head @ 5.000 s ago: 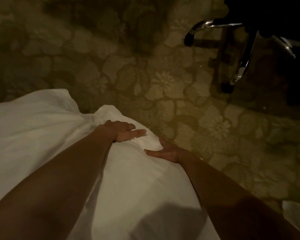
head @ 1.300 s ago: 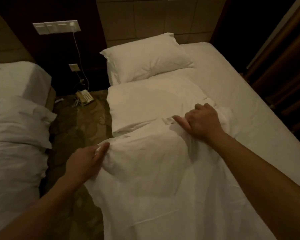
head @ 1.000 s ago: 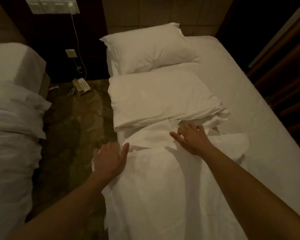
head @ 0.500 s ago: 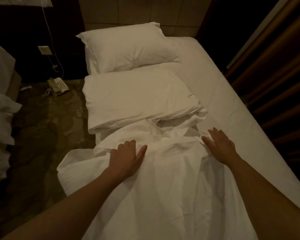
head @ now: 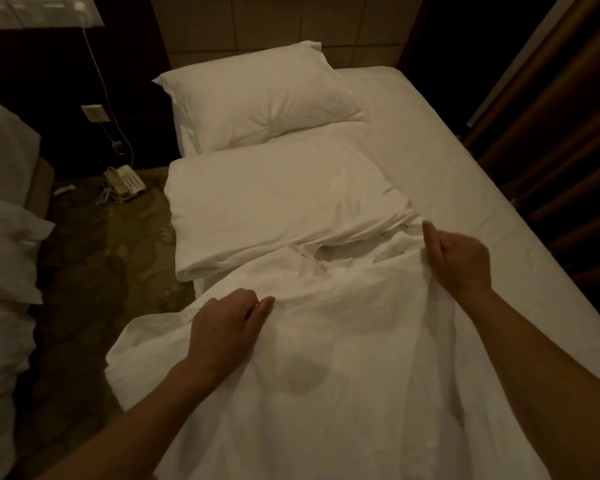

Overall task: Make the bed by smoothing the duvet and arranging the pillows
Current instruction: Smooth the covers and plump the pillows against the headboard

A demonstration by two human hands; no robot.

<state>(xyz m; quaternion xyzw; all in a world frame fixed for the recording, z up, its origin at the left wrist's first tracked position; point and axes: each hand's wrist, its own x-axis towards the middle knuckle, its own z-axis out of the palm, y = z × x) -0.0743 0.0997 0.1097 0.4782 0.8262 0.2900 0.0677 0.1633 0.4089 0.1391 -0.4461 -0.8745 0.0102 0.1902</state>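
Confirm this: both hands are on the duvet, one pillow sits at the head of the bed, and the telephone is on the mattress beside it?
Not quite. The head view shows the telephone on the carpet left of the bed. Both hands, left and right, are on the duvet; the pillow is at the head.

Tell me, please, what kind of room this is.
Probably a hotel twin room. A second bed with white bedding stands across a patterned carpet, a corded desk telephone lies on the floor, and a long white switch panel is on the wall.

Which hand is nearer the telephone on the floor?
Left. The left hand rests on the duvet at the bed's floor-side edge, nearer the telephone; the right hand grips the duvet farther across the bed.
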